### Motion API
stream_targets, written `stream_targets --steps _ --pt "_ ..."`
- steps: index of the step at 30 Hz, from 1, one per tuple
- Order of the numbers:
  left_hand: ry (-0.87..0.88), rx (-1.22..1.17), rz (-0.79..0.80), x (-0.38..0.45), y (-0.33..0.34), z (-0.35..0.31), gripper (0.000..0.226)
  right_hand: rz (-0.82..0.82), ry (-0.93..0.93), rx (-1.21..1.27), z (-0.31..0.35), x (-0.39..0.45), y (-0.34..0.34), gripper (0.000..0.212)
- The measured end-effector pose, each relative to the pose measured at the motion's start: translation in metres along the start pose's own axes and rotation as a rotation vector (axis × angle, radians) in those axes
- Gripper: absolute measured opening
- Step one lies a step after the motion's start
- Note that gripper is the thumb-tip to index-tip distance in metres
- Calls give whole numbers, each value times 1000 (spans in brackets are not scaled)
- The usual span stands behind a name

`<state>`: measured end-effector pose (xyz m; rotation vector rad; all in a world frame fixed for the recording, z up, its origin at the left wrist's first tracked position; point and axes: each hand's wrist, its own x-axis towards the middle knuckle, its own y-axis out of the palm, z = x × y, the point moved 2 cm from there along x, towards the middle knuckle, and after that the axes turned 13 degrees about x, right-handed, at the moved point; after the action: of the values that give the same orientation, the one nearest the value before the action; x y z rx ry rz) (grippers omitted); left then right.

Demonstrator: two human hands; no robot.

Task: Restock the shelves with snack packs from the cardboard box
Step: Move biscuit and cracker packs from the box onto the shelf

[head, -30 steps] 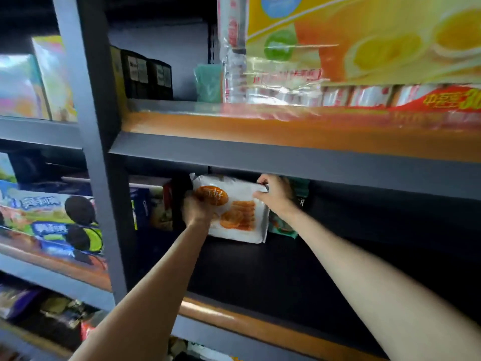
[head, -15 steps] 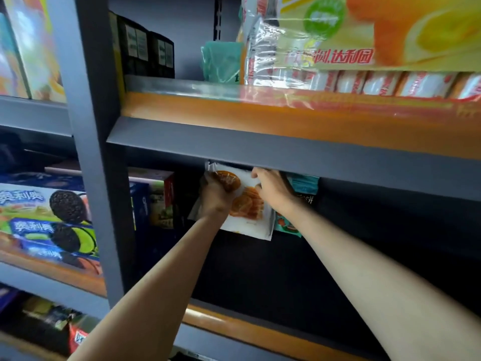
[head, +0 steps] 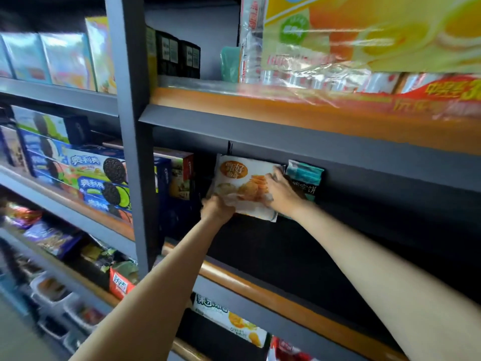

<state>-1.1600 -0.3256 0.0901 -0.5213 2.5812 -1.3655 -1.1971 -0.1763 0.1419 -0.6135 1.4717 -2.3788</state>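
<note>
A white snack pack (head: 240,178) with an orange round logo and pictured crackers stands upright at the back of the dark middle shelf (head: 286,256). My left hand (head: 217,209) grips its lower left corner. My right hand (head: 279,192) lies over its right side, fingers on the front. Just to the right of the pack, a teal snack pack (head: 305,175) stands against the back wall, partly hidden by my right hand. The cardboard box is out of view.
Blue cookie boxes (head: 101,175) fill the shelf to the left of the grey upright post (head: 132,126). A large plastic-wrapped yellow multipack (head: 364,43) sits on the shelf above. More packs (head: 229,319) lie on the shelf below. An orange rail (head: 260,285) edges the shelf front.
Both hands stayed on the white pack; the left hand slid down to its lower corner, and the right hand moved lower on its right side. The pack's front now shows fully.
</note>
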Motion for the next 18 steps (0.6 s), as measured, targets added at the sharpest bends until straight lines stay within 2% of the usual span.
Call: stream_targets --steps 3,5,9,12,15,18 --pt "1 24 -23 -5 -5 7 53 18 102 56 11 15 -11 95" --pt "15 51 -15 -5 -7 7 51 49 173 82 14 24 -11 108" --pt "76 56 77 2 1 -1 44 21 183 -73 15 30 -1 98" --pt "143 74 177 -1 6 -10 47 -103 127 -198 16 23 9 101" --pt "196 86 197 3 12 -16 51 -192 124 -332 14 17 13 97" --pt "239 82 218 12 15 -25 58 -241 146 -343 8 18 9 90"
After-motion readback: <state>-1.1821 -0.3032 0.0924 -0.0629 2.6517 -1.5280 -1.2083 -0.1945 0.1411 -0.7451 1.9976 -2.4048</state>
